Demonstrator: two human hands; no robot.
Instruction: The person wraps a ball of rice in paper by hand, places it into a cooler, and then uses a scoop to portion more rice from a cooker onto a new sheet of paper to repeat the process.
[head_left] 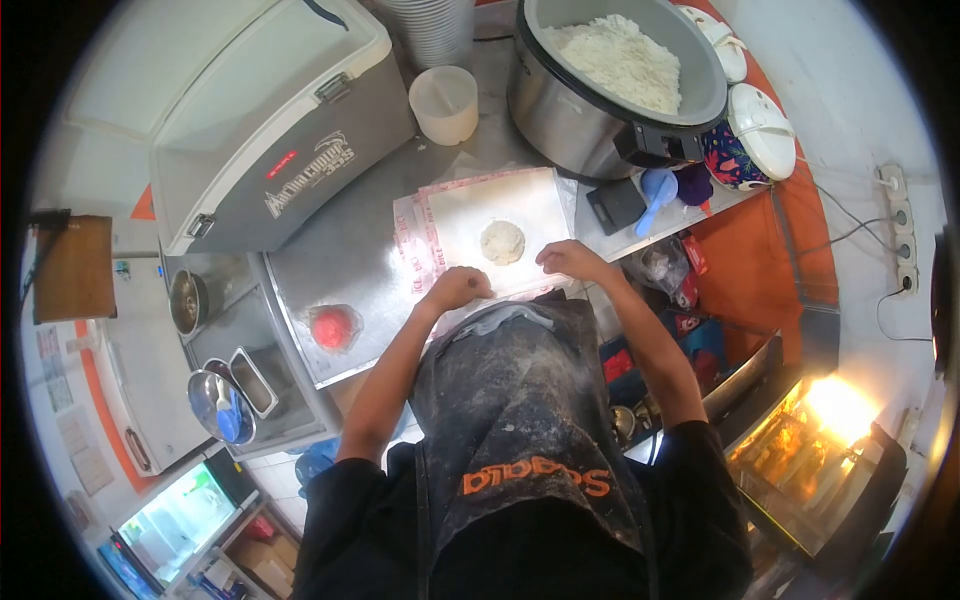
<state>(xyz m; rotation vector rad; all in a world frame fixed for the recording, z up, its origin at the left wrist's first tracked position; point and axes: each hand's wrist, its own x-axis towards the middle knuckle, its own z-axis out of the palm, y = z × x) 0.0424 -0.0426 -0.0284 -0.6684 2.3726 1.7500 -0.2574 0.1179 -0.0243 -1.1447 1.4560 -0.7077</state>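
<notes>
A round mound of white rice (502,242) lies on a sheet of white wrapping paper (465,212), on top of a stack of red-printed sheets. My left hand (460,288) is closed at the paper's near left edge, its fingertips pinching there. At the near right side, my right hand (573,260) is curled with thumb and fingers together on the same sheet. Both hands are close to the rice without touching it. The exact finger contact is small and partly hidden.
A large rice cooker (575,125) full of rice stands behind the paper, with a blue rice paddle (657,200) to its right. A grey cooler box (290,150) and a plastic cup (443,105) stand back left. A red bundle in plastic (333,327) sits near the left edge.
</notes>
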